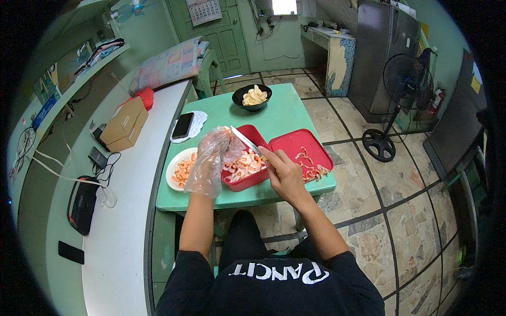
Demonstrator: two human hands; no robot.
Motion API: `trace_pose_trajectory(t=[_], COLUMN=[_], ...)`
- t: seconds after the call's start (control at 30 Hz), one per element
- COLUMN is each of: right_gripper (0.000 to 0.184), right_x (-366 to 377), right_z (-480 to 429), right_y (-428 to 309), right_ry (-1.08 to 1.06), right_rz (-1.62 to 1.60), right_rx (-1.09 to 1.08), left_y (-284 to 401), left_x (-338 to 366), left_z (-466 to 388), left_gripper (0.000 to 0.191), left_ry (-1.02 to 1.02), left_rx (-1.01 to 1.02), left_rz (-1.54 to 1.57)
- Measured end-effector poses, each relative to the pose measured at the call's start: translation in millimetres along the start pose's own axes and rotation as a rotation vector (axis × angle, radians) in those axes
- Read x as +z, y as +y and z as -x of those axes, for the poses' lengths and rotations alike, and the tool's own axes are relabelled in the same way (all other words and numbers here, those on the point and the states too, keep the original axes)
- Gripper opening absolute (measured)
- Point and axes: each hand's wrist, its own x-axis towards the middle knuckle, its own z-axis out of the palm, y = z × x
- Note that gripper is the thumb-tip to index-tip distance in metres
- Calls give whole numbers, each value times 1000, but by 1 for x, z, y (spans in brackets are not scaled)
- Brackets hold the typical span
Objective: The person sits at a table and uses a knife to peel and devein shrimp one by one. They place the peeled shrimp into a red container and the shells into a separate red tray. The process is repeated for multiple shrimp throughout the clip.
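My left hand (215,154), in a clear plastic glove, is over the left side of a red plastic container (253,182). Its fingers pinch a small orange-pink piece that looks like a shrimp, mostly hidden by the glove. My right hand (285,177) grips a knife (246,141), whose blade tip reaches that piece. Peeled shrimp (246,166) fill much of the container. Left of it, partly behind the glove, a white plate (170,179) holds orange shrimp pieces (182,172). On the right, a red lid (290,139) carries thin scraps of shell or veins (315,173).
A black bowl (237,103) of pale chips or slices (254,96) stands at the far side of the green table (213,106). A phone (183,125) lies on a white doily (199,120). Along the left runs a white counter (118,205) with a cardboard box (124,123) and speaker (83,205).
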Motion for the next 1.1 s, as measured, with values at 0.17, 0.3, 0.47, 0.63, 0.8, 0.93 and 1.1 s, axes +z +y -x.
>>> trace_pose_trajectory(t=[0.17, 0.3, 0.47, 0.63, 0.8, 0.93, 1.1], right_gripper=[47, 50, 49, 50, 49, 49, 46], right_x=[0, -1, 0, 1, -5, -1, -4], right_z=[2, 2, -7, -7, 4, 3, 1], right_y=[0, -1, -5, -3, -3, -1, 3], right_ry=[-4, 0, 27, 36, -14, 4, -31], right_rz=[-13, -34, -91, -111, -125, -142, -188], right_rx=[16, 24, 15, 14, 22, 17, 78], left_y=[5, 18, 8, 3, 25, 20, 21], left_x=[21, 37, 31, 38, 47, 54, 65], left_z=[15, 19, 9, 6, 14, 14, 31], left_gripper=[31, 30, 23, 19, 15, 23, 30], left_ry=[55, 10, -15, 130, 152, 198, 67], left_rx=[6, -12, -101, -191, 16, -142, -34], left_rz=[92, 33, -92, -84, 58, 77, 130])
